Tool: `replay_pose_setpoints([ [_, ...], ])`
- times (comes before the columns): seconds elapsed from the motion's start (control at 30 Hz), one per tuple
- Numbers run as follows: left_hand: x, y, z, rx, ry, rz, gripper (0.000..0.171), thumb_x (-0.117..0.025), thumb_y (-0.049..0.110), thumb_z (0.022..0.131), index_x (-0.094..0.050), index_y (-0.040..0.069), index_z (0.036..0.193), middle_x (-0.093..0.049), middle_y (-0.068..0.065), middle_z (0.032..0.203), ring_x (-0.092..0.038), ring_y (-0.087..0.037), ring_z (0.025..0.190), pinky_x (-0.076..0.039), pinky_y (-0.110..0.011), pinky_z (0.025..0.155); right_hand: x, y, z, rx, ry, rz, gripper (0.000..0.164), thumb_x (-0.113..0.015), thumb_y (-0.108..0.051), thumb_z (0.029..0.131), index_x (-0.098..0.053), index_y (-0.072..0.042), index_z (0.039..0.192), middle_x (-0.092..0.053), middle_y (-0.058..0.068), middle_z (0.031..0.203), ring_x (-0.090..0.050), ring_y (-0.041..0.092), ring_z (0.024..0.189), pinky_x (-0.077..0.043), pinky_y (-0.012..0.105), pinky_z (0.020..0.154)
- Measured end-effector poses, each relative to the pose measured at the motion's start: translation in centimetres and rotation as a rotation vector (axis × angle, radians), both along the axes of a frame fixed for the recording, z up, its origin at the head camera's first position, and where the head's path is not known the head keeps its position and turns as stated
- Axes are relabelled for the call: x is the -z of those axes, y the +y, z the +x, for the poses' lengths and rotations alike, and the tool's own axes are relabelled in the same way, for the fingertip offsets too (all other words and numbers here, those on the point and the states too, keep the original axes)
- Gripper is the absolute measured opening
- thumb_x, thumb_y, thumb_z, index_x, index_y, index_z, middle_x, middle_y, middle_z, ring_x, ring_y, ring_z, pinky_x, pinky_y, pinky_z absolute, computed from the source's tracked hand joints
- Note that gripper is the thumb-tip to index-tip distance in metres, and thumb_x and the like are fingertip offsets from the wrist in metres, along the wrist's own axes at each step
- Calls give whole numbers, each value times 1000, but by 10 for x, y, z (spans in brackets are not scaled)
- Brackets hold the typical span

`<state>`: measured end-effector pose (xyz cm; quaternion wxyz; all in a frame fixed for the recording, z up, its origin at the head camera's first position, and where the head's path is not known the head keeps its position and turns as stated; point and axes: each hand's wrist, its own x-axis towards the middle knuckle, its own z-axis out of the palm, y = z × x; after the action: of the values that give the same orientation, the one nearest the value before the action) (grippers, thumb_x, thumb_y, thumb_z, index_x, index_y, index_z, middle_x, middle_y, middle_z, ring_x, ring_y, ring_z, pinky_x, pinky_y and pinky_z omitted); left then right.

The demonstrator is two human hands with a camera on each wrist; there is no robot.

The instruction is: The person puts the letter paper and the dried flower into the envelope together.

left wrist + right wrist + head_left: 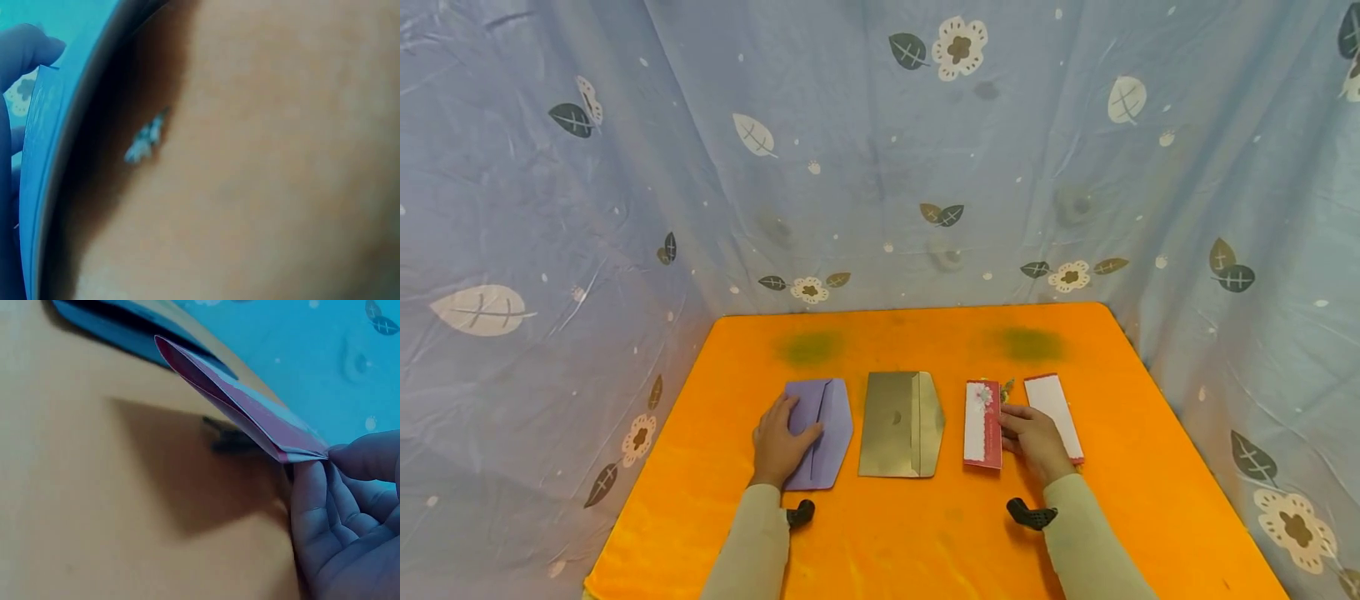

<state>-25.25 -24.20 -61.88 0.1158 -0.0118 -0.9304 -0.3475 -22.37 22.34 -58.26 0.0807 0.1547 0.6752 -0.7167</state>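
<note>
Near the left of the table, my left hand (pixel 781 440) grips a purple envelope (pixel 830 446), its thumb over the front near the flap and its fingers at the left edge. The envelope looks blue in the left wrist view, where it throws a shadow on the cloth. On the other side, my right hand (pixel 1033 437) pinches a folded red-and-white card (pixel 977 442) with a flower on its front. Thumb and forefinger (pixel 310 487) hold the card's edge, and it stands off the cloth with its fold gaping. A gold envelope (pixel 887 429) lies between the hands.
A white card with red ends (pixel 1051 396) lies beside my right hand, partly covered by it. A small gold ornament (pixel 1007 389) shows behind the held card. An orange cloth (pixel 910 542) covers the table, and a blue patterned curtain (pixel 850 192) surrounds it.
</note>
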Motion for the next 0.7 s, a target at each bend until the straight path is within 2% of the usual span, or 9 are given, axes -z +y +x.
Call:
replay_pose_setpoints([
  [0.1, 1, 0, 0, 1, 0, -5, 81, -82, 44, 94, -54, 6, 159, -40, -22, 169, -34, -46, 153, -19, -68, 117, -5, -5, 0, -36, 29, -3, 48, -61, -13, 113, -52, 10, 154, -67, 19, 129, -69, 21, 100, -60, 29, 86],
  [0.27, 1, -1, -1, 2, -1, -16, 81, -82, 45, 94, -54, 7, 159, -41, -21, 169, -35, -45, 152, -20, -67, 117, -12, -16, -4, -60, 62, -4, 45, -64, -11, 111, -56, 11, 150, -69, 18, 125, -70, 19, 97, -60, 29, 85],
  [0.7, 1, -1, 0, 0, 1, -7, 79, -82, 44, 94, -55, 8, 159, -41, -21, 169, -35, -45, 152, -20, -67, 117, -22, -60, -19, -115, 74, -30, 26, -65, -6, 109, -65, 9, 131, -69, 19, 116, -70, 24, 90, -62, 32, 81],
])
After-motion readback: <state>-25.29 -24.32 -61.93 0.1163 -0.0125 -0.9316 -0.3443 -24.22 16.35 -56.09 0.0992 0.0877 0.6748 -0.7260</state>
